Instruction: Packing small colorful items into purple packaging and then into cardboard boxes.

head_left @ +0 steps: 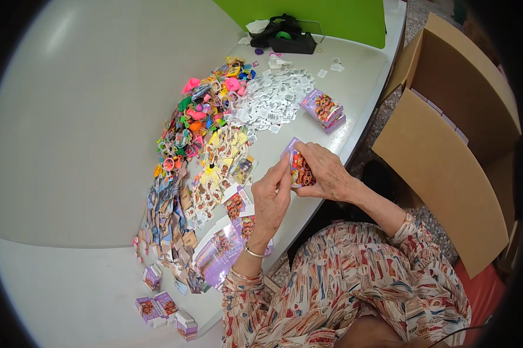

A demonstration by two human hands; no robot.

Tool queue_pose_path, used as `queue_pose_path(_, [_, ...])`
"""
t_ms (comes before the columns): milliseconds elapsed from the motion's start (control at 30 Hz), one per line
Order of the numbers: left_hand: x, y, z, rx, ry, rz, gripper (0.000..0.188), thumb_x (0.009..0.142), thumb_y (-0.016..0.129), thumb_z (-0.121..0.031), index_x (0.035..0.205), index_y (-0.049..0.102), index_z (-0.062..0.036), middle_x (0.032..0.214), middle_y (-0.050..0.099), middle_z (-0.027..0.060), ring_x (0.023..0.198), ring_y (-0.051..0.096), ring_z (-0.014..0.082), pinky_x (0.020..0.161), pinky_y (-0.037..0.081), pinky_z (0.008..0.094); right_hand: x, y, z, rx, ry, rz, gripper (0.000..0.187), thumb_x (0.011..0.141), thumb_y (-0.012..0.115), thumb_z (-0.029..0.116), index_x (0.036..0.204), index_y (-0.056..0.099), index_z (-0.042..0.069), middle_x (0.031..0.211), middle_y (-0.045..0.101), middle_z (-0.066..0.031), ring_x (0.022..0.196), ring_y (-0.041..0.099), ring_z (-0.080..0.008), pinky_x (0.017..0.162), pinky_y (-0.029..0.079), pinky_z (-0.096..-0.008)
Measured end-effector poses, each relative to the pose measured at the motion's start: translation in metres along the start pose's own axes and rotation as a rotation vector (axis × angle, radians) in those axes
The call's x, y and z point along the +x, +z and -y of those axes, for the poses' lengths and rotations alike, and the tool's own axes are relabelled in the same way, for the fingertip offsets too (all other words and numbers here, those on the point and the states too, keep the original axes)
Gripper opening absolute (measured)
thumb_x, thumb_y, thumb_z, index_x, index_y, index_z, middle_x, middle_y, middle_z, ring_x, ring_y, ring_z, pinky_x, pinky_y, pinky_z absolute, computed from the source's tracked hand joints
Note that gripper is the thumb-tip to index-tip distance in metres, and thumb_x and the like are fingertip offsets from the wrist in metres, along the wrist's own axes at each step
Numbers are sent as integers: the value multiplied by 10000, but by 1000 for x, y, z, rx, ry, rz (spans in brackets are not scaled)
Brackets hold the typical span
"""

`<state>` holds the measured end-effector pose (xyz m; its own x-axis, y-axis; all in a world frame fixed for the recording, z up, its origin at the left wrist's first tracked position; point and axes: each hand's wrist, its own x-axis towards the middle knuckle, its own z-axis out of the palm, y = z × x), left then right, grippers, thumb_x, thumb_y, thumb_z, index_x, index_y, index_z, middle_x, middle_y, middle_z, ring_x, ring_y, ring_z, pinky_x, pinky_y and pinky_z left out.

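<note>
Both hands hold a small purple printed cardboard box (302, 171) above the table's near edge. My left hand (271, 191) grips its left side, fingers closed along the edge. From the right, my right hand (326, 173) wraps round it, with fingers over the top and the thumb beneath. A stack of similar purple boxes (325, 109) stands just beyond the hands. Beside my left wrist lie flat purple cartons (220, 255), fanned out in a pile. A small clear packet (242, 169) with a dark picture rests left of my left hand.
Piles of colourful small toys (199, 119), white paper slips (276, 98), character cutouts (218, 168) and folded leaflets (171, 226) cover the table's middle. A tape dispenser (299, 42) sits at the back. Right of the table stands a large open carton (441, 168). Several small boxes (157, 307) lie lower left.
</note>
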<state>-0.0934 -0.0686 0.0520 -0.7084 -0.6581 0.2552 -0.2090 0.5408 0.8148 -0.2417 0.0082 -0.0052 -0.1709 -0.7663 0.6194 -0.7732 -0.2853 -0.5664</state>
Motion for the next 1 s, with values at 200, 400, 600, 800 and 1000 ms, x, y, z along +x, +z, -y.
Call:
queue_pose_path(200, [-10,13,4,3,87,-24,377,912,497,33,1288,496,57,1229,575,254,1099,605,331,899,477,374,-1,0,3,23,94,9,949,592,816,285,1326,330,-69,1079,516,-241,967,545,-401,854,462,-436])
queue_pose_path(400, [-16,37,12,231,223,-149,393,895,487,45,1287,488,63,1266,529,282,1160,539,410,941,460,423,-10,12,1,-2,122,-13,936,634,805,271,1339,306,-88,1085,508,-248,982,543,-402,858,457,-437])
queue_pose_path(600, [-12,33,18,-301,-113,-68,345,917,515,24,1258,504,70,1238,584,160,1105,581,218,924,471,313,-10,10,3,-59,148,-7,910,637,792,256,1334,314,-82,1065,508,-233,958,540,-386,834,459,-433])
queue_pose_path(800, [-5,26,19,-618,-257,-78,279,908,573,-5,1179,569,64,1094,650,84,970,600,99,842,475,241,-7,8,-1,7,234,-25,867,632,768,237,1323,330,-50,1048,497,-204,954,529,-368,829,455,-423])
queue_pose_path(1000, [0,30,14,-145,-8,-110,237,898,600,-27,1124,622,40,945,673,74,805,609,89,722,495,250,-8,8,-3,15,230,-94,898,633,787,260,1337,317,-39,1051,491,-207,953,523,-375,841,447,-433])
